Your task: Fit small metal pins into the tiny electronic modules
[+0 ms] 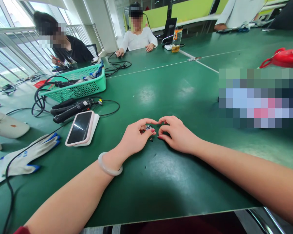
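Note:
In the middle of the green table [129, 195], my left hand [134, 135] pinches a small grey-and-black part [148, 127] between thumb and fingers. The fingers cover most of it, so its kind does not show. Just to its right is my right hand [175, 133], its fingers curved and the thumb apart from the forefinger, with nothing visible between them. The two forefinger tips nearly meet or touch. A tiny dark bit [151, 139] shows just under my left thumb. A pale bangle [109, 167] circles my left wrist.
Left of my hands lie a phone [79, 128] on a white block, black handled tools [73, 109], a work glove [26, 157] and cables. Behind them stands a green basket [80, 86]. A bottle [176, 39] stands far back; a red object [285, 57] lies right. Other people sit around the table.

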A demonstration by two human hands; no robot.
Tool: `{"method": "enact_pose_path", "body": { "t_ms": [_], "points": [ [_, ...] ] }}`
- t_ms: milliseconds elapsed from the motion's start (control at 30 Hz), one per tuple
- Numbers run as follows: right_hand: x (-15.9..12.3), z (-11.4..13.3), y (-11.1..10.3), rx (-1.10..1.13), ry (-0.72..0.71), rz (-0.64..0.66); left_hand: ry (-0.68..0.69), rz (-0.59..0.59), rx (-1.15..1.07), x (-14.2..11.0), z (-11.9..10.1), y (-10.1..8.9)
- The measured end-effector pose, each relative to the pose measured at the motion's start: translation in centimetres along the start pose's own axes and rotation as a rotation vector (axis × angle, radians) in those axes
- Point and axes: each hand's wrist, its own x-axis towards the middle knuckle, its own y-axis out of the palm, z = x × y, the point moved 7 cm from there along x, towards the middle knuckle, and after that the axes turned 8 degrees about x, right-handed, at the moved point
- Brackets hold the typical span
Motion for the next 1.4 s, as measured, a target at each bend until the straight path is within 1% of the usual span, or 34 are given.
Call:
{"method": "enact_pose_path", "body": {
  "t_ms": [167, 300, 367, 433, 533, 667, 733, 933, 1033, 1100, 1200, 1267, 1333, 1400],
  "points": [
    [0.0, -0.1, -0.4, 0.021, 0.009, -0.038, -0.048, 0.0, 0.0, 0.2, 0.9, 0.2],
    [0.0, 0.6, -1.8, 0.109, -0.032, -0.155, -0.028, 0.048, -0.036, 0.2, 0.7, 0.7],
    [0.0, 1.0, -2.5, 0.146, -0.047, -0.213, -0.013, 0.07, -0.02, 0.1, 0.3, 0.9],
    [-0.1, 1.2, -2.8, 0.176, -0.05, -0.242, -0.011, 0.09, 0.002, 0.0, 0.1, 1.1],
    [-0.1, 1.6, -2.7, 0.205, -0.063, -0.249, -0.018, 0.115, -0.025, 0.0, -0.1, 1.4],
    [-0.2, 1.9, -2.7, 0.228, -0.083, -0.247, -0.041, 0.145, -0.153, 0.2, -0.1, 1.7],
    [-0.2, 2.0, -2.8, 0.237, -0.089, -0.252, -0.044, 0.148, -0.182, 0.2, -0.1, 1.7],
    [-0.2, 1.8, -2.8, 0.272, -0.068, -0.249, -0.027, 0.119, -0.094, 0.0, -0.2, 1.3],
    [-0.2, 1.6, -3.0, 0.28, -0.051, -0.279, -0.016, 0.055, -0.023, 0.1, 0.0, 0.7],
    [-0.2, 1.5, -2.9, 0.264, -0.044, -0.285, -0.033, 0.022, -0.024, 0.3, 0.4, 0.4],
    [-0.1, 1.4, -2.7, 0.214, -0.043, -0.269, -0.083, 0.019, -0.076, 0.5, 1.1, 0.3],
    [-0.1, 1.3, -2.5, 0.176, -0.051, -0.261, -0.097, 0.005, -0.061, 0.6, 1.4, 0.2],
    [0.0, 1.3, -2.1, 0.131, -0.068, -0.218, -0.1, -0.03, 0.005, 0.7, 1.5, 0.0],
    [0.1, 1.3, -1.2, 0.071, -0.084, -0.123, -0.114, -0.085, 0.089, 0.7, 1.6, -0.5]
  ]
}}
